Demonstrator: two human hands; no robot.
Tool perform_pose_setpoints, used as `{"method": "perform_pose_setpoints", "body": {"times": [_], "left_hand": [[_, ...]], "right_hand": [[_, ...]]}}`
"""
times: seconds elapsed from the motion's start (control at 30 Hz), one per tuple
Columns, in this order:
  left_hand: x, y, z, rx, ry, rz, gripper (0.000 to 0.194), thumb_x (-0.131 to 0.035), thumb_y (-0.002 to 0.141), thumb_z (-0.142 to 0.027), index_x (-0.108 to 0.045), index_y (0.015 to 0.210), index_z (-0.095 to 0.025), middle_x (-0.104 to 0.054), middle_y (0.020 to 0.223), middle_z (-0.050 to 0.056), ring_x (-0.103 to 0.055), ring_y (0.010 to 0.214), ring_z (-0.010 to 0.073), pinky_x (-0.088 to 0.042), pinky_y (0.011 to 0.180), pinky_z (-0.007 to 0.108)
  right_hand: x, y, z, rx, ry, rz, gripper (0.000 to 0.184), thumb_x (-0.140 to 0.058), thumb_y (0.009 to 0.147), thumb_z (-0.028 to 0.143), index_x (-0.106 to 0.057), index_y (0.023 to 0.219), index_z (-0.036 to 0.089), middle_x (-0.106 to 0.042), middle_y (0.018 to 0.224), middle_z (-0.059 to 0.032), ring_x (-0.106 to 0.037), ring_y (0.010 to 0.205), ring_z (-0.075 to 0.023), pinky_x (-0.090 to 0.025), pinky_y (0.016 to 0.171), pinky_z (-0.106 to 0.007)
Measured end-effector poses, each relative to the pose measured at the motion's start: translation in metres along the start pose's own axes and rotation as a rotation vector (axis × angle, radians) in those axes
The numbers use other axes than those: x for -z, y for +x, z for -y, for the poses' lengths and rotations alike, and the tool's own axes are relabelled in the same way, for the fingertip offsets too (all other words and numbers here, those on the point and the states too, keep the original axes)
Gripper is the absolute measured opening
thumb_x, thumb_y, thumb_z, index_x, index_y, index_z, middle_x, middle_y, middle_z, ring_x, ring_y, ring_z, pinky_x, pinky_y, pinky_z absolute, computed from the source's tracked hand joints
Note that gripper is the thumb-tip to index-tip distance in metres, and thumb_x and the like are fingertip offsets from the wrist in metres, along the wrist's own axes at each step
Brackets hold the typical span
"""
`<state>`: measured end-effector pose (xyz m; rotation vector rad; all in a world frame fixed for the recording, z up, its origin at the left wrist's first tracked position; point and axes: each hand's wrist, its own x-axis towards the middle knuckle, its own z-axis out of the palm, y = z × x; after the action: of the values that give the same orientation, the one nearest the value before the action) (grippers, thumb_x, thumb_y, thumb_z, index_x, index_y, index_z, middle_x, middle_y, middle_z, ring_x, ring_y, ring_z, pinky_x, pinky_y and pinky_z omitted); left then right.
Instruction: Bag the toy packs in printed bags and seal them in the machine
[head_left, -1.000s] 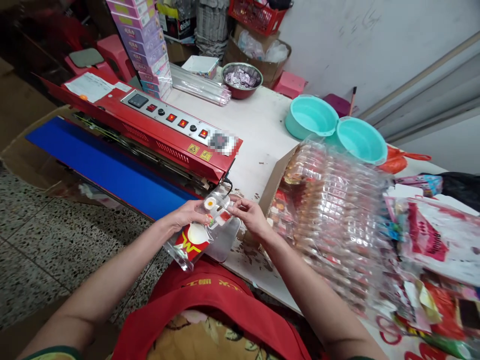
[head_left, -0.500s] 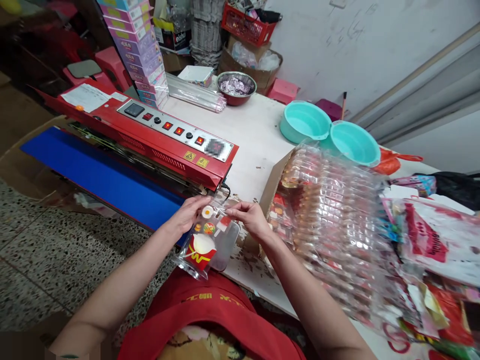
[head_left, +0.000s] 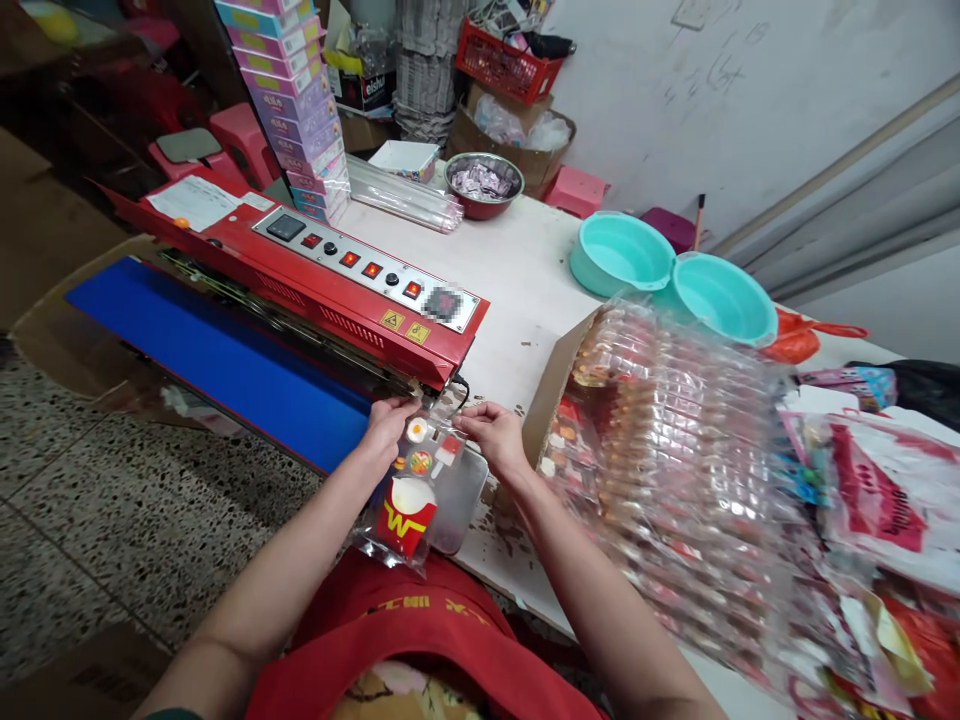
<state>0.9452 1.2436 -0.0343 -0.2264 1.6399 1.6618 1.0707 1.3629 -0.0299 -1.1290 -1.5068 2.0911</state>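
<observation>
Between the two hands, a clear bag (head_left: 412,482) hangs by its far end, its long axis running from the fingertips back toward the wearer's red apron (head_left: 397,625), slightly slanted so the near end sits further left. The left hand (head_left: 388,428) pinches the bag's far left corner, fingers narrowed together; the right hand (head_left: 491,436) grips the far right corner between thumb and forefinger. Inside, just below the left fingertips, is a fried-egg piece (head_left: 418,430); nearer the body, a red carton piece (head_left: 409,512) points its white mouth toward the hands.

Just beyond the left hand is the end of the red machine (head_left: 360,290), its blue belt (head_left: 225,370) stretching away leftward. Below the right hand, a metal plate (head_left: 461,500) lies partly behind the bag. Right of that hand, packed packets (head_left: 682,450) stand in rows.
</observation>
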Motion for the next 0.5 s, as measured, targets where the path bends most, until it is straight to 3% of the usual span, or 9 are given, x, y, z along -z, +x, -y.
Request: {"method": "perform_pose_setpoints", "body": {"times": [0.2, 0.33, 0.4, 0.5], "left_hand": [[0.027, 0.000, -0.017, 0.080, 0.009, 0.053, 0.037, -0.083, 0.049, -0.018, -0.067, 0.081, -0.009, -0.071, 0.071, 0.008, -0.066, 0.057, 0.0178, -0.054, 0.054, 0.028], [0.042, 0.000, -0.025, 0.016, -0.024, 0.022, 0.035, -0.079, 0.048, -0.013, -0.064, 0.078, -0.011, -0.069, 0.068, 0.004, -0.065, 0.058, 0.0149, -0.054, 0.059, 0.025], [0.054, 0.005, -0.033, -0.040, -0.014, -0.080, 0.034, -0.076, 0.049, -0.011, -0.061, 0.079, -0.013, -0.067, 0.066, 0.000, -0.062, 0.056, 0.0129, -0.052, 0.058, 0.024], [0.076, 0.018, -0.046, -0.201, 0.198, -0.389, 0.039, -0.075, 0.054, -0.013, -0.058, 0.089, -0.017, -0.065, 0.070, -0.002, -0.063, 0.065, 0.0174, -0.053, 0.064, 0.030]], "right_hand": [[-0.030, 0.029, -0.007, -0.105, 0.116, -0.078, 0.048, -0.087, 0.034, 0.031, -0.054, 0.067, 0.018, -0.062, 0.055, 0.0020, -0.059, 0.051, -0.0151, -0.048, 0.050, -0.028], [-0.044, 0.027, -0.007, -0.037, 0.114, -0.061, 0.050, -0.084, 0.045, 0.043, -0.049, 0.073, 0.021, -0.060, 0.061, 0.0027, -0.060, 0.058, -0.0157, -0.051, 0.056, -0.030], [-0.025, 0.023, 0.003, 0.116, -0.044, -0.040, 0.046, -0.079, 0.057, 0.049, -0.052, 0.081, 0.021, -0.063, 0.071, 0.0000, -0.061, 0.066, -0.0170, -0.052, 0.063, -0.032], [0.048, 0.023, 0.031, 0.452, -0.499, -0.189, 0.039, -0.074, 0.070, 0.046, -0.059, 0.094, 0.020, -0.064, 0.096, -0.0074, -0.059, 0.088, -0.0216, -0.050, 0.081, -0.037]]}}
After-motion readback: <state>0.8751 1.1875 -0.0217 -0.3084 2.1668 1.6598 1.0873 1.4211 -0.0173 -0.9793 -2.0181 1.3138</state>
